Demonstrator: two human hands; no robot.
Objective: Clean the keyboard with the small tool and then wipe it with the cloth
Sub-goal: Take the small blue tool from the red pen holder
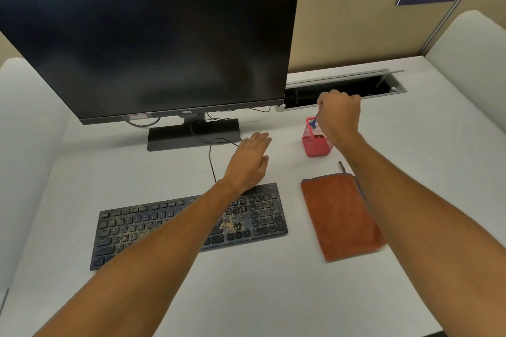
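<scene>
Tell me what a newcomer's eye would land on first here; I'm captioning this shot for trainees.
The black keyboard at the front of the desk, strewn with pale crumbs. Next, the orange cloth lying flat to its right. Behind the cloth, the right hand grips a small blue tool over a red mesh cup, while the left hand hovers open past the keyboard.

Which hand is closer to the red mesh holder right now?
Right. The right hand is directly over the red mesh holder, fingers curled on a blue tool sticking out of it. The left hand hovers open to the holder's left, above the keyboard's far edge.
</scene>
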